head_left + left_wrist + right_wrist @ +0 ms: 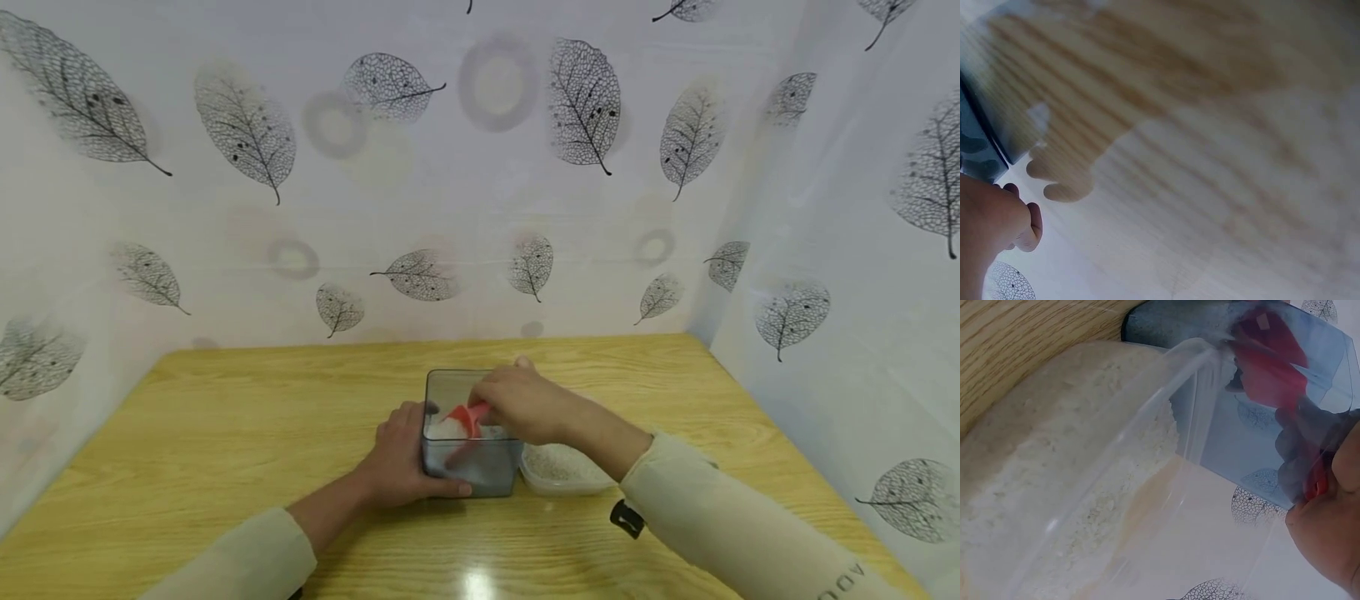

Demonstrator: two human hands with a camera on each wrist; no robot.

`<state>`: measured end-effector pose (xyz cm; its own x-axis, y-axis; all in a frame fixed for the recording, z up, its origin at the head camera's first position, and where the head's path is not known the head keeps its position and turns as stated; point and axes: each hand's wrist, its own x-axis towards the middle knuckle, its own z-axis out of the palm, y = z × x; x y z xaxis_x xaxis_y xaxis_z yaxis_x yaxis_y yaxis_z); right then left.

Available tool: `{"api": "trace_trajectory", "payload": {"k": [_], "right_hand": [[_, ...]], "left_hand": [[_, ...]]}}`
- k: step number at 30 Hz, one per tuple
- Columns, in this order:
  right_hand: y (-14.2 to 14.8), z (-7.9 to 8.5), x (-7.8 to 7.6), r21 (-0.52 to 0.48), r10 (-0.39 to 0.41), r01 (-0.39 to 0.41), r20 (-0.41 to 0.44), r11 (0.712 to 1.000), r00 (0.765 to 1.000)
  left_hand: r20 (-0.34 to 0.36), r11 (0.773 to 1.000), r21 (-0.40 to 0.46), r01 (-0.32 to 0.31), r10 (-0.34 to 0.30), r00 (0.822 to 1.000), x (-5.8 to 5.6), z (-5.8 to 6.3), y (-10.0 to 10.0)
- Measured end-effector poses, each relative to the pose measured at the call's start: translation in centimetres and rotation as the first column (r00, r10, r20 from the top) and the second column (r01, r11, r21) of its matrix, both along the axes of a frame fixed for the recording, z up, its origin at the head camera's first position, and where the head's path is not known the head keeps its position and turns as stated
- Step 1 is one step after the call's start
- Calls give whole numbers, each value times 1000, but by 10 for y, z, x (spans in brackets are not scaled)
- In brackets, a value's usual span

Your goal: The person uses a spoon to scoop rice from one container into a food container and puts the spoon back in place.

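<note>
A smoky clear plastic box (pixel 483 479) stands on the table, with white rice (pixel 447 429) inside. My left hand (pixel 405 462) grips its left side, thumb along the front wall and fingers toward the back. In the left wrist view the left hand (pixel 994 219) shows at the lower left, beside a dark edge of the box. My right hand (pixel 528 404) reaches over the box's right rim and holds a red scoop (pixel 467 419) by its handle, the scoop tilted inside. Through the box wall, the right wrist view shows the scoop (pixel 1272 378) and dark-looking fingers (pixel 1291 444).
Right of the box, close against it, stands a clear plastic tub (pixel 566 487) of white rice (pixel 1029 444), partly under my right forearm. The wood-grain table (pixel 262 417) meets a leaf-print curtain (pixel 465 183) behind and at the sides. A black clip (pixel 627 518) hangs by the right sleeve.
</note>
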<state>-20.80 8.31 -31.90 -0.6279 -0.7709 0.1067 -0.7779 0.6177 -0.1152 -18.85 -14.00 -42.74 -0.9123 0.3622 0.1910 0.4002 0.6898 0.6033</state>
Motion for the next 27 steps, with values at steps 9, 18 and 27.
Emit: {"api": "trace_trajectory", "payload": {"k": [9, 18, 27], "right_hand": [[3, -4, 0, -49, -40, 41, 20, 998, 999], [7, -4, 2, -127, -38, 34, -27, 991, 999], [11, -8, 3, -196, -79, 58, -102, 979, 992]], "left_hand": [[-5, 1000, 2, -6, 6, 1000, 0, 0, 0], [9, 1000, 5, -6, 6, 1000, 0, 0, -1], [12, 1000, 7, -3, 3, 1000, 0, 1, 0]]}}
